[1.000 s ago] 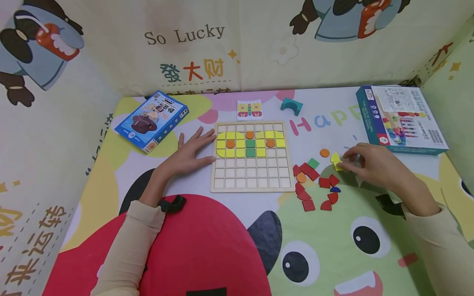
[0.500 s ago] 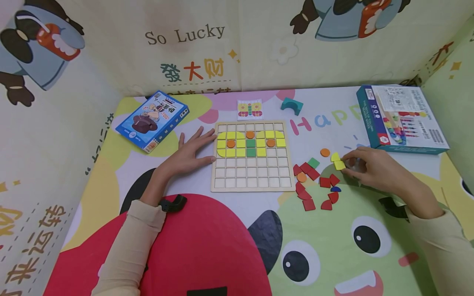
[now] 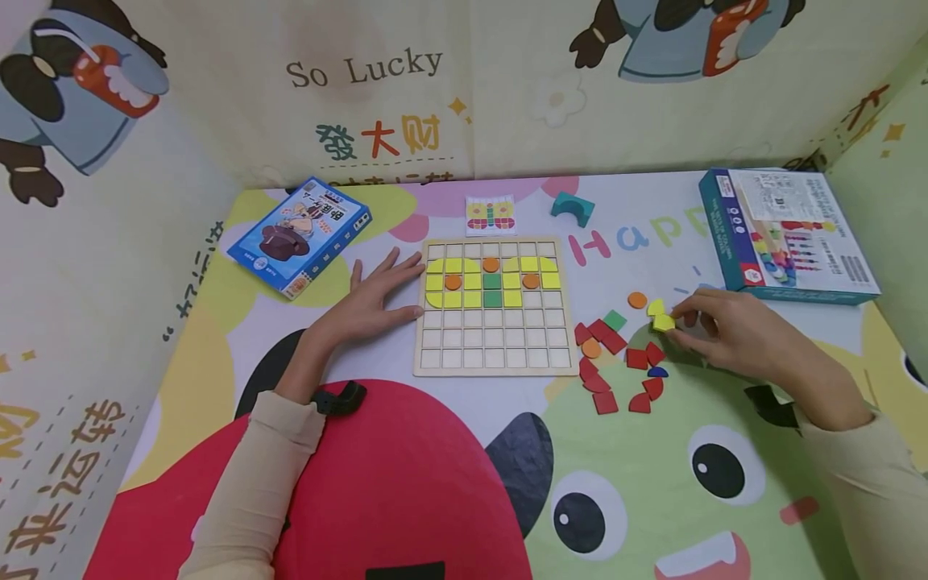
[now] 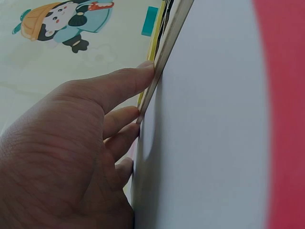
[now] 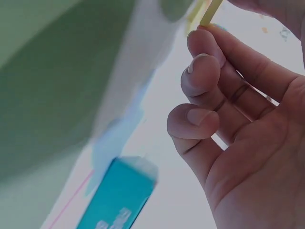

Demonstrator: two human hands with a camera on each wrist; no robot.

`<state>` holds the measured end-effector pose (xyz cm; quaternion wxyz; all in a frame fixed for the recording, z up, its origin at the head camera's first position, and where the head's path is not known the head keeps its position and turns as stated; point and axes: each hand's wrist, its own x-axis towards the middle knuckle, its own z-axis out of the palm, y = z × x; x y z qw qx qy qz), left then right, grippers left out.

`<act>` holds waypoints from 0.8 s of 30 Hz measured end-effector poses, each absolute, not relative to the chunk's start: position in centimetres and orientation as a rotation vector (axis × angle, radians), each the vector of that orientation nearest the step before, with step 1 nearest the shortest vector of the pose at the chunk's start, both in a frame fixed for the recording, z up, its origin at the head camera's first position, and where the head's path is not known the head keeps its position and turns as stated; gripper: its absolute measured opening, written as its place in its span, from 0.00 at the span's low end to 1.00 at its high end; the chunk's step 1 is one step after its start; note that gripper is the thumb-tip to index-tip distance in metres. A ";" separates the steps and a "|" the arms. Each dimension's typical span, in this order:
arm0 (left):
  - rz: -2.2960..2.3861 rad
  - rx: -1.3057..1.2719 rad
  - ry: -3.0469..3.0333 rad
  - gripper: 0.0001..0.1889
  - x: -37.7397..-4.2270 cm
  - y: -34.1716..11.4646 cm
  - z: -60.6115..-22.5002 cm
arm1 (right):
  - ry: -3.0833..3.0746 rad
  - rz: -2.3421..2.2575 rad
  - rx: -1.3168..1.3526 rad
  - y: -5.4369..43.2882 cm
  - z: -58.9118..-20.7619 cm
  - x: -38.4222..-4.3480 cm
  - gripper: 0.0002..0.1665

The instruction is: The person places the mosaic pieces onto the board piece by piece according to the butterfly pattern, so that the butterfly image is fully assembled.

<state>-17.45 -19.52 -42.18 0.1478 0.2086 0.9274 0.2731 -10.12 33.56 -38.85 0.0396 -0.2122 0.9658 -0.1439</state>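
Observation:
The wooden grid board (image 3: 495, 362) lies mid-table, its upper rows partly filled with yellow, orange and green pieces. My left hand (image 3: 370, 302) rests beside it, thumb and fingertips touching its left edge; in the left wrist view the thumb and fingers of the left hand (image 4: 71, 138) meet the board's edge (image 4: 164, 57). At the right, my right hand (image 3: 732, 326) pinches a yellow tile (image 3: 663, 323) between thumb and fingertips. The right wrist view shows that yellow tile (image 5: 211, 13) edge-on, the other fingers loosely curled. A yellow curved piece (image 3: 656, 308) lies just behind it.
Red pieces (image 3: 605, 402), an orange disc (image 3: 636, 300), a green square (image 3: 614, 320) and a blue half-round piece (image 3: 657, 372) lie right of the board. Behind stand a pattern card (image 3: 490, 215), a teal arch block (image 3: 573, 208), a blue box (image 3: 297, 238) and a teal-sided box (image 3: 790, 234).
My right hand has drawn back slightly to the right, and the yellow tile in its fingertips now looks tilted. The left hand has stayed at the board's edge.

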 end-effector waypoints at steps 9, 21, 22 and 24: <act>0.795 0.593 2.661 0.43 -17.3 -19.7 -42.2 | 2.848 -0.490 -0.633 28.4 -37.5 -12.9 0.20; 0.799 0.601 2.662 0.43 -17.4 -19.6 -42.1 | 2.824 -0.386 -0.823 20.4 -37.9 -15.9 0.22; 0.798 0.603 2.662 0.43 -17.5 -19.6 -42.1 | 2.830 -0.374 -0.839 20.0 -38.0 -16.0 0.22; 0.796 0.606 2.663 0.43 -17.5 -19.6 -42.1 | 2.848 -0.350 -0.860 19.3 -38.2 -16.2 0.23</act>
